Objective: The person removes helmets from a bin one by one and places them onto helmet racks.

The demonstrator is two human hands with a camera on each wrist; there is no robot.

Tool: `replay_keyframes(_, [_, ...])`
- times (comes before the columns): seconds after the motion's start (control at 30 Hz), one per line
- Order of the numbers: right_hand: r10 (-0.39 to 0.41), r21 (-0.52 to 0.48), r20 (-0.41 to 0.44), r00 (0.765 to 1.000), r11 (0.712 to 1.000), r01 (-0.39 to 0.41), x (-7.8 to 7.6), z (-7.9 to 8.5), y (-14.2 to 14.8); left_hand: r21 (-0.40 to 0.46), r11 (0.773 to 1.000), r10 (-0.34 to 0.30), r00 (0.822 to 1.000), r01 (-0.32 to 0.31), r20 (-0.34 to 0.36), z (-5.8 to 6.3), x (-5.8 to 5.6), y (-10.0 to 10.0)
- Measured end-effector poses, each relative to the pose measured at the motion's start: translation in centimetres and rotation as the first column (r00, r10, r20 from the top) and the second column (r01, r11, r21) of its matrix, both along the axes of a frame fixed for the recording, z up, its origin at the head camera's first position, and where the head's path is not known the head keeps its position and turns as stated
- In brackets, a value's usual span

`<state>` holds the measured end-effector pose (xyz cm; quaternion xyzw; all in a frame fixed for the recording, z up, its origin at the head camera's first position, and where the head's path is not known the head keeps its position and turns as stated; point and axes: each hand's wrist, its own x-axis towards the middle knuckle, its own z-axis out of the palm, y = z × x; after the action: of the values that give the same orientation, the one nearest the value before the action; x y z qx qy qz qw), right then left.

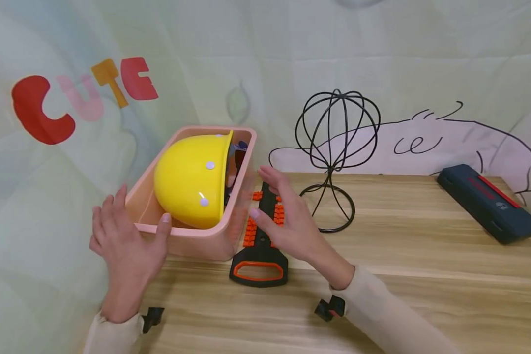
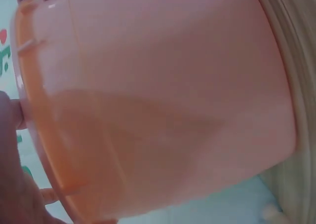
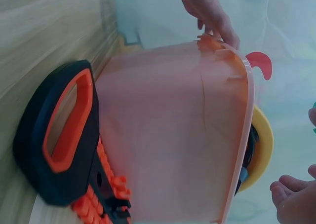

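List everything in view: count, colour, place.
light-brown wood-grain table: 1, light brown, foreground
pale cloth backdrop: 1, pale green, CUTE lettering, behind table
pink rectangular plastic bin: 1, pink, left on table
yellow domed helmet: 1, yellow, pale dots, on its side in bin
small dark items: count unclear, dark, in bin, mostly hidden
black-and-orange handled tool: 1, black and orange, right of bin
black wire globe stand: 1, black, right of tool
dark-blue oblong case: 1, dark blue, red stripe, table's far right
beige sleeves: 2, beige, forearms
small black devices: 2, black, wrists
left hand: 1, bare, bin's near-left corner
right hand: 1, bare, right of bin
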<state>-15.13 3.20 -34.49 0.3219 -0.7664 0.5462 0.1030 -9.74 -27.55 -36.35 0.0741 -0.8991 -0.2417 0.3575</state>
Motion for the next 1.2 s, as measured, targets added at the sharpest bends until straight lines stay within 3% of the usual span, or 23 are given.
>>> replay_keyframes(0.2, [0.045,0.023,0.020,0.999,0.999,-0.046,-0.9,0.7,-1.9,0.049,0.999,0.012,0.999,-0.014,0.043,-0.6,0.2,-0.4])
replay_keyframes(0.37, [0.079,0.049,0.098,0.992,0.995,-0.084,-1.9,1.7,-3.3,0.067,0.995,0.064,0.992,-0.071,0.105,-0.7,0.2,-0.3])
replay_keyframes(0.6, [0.190,-0.043,0.299,0.935,0.982,-0.186,-2.9,2.7,-4.5,0.110,0.984,0.110,0.967,-0.138,0.231,-0.7,0.3,-0.3])
replay_keyframes(0.73, [0.235,-0.088,0.325,0.916,0.972,-0.219,-3.2,3.0,-5.2,0.105,0.984,0.119,0.969,-0.145,0.217,-0.8,0.4,-0.5])
replay_keyframes(0.83, [0.244,-0.093,0.320,0.916,0.970,-0.226,-3.4,3.2,-5.7,0.099,0.985,0.120,0.973,-0.142,0.196,-1.0,0.4,-0.5])
replay_keyframes(1.0, [0.209,-0.067,0.336,0.918,0.978,-0.198,-3.9,3.6,-6.5,0.086,0.985,0.132,0.975,-0.150,0.181,-1.2,0.6,-0.5])
replay_keyframes(1.2, [0.192,-0.079,0.409,0.892,0.981,-0.174,-5.1,4.1,-7.3,0.078,0.985,0.137,0.973,-0.154,0.187,-1.3,0.8,-0.4])
